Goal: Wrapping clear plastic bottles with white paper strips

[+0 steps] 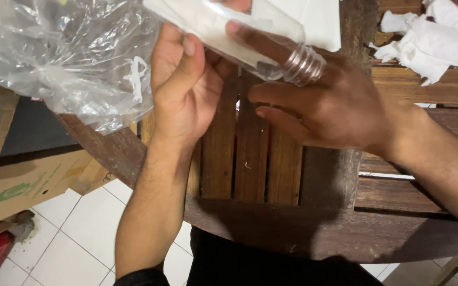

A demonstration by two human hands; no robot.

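Head view: a clear plastic bottle [250, 42], uncapped, lies slanted above the slatted wooden tabletop [250, 159], its threaded neck [304, 64] pointing down and right. The left hand [181, 90] has its fingers closed around the bottle's body from below, thumb laid up along the side. The right hand [329, 111] reaches in from the right; its upper fingers [261, 42] press on the bottle near the neck, while the lower fingers spread loose over the slats. A crumpled clear plastic bag [64, 58] hangs past the tabletop's left edge, touching the left hand. Crumpled white paper [430, 42] sits near the far right corner, well apart. The tabletop's rounded near edge curves just below the wrists, with bare slats between. Left of it are cardboard boxes [22, 180] over white floor tiles [80, 233].
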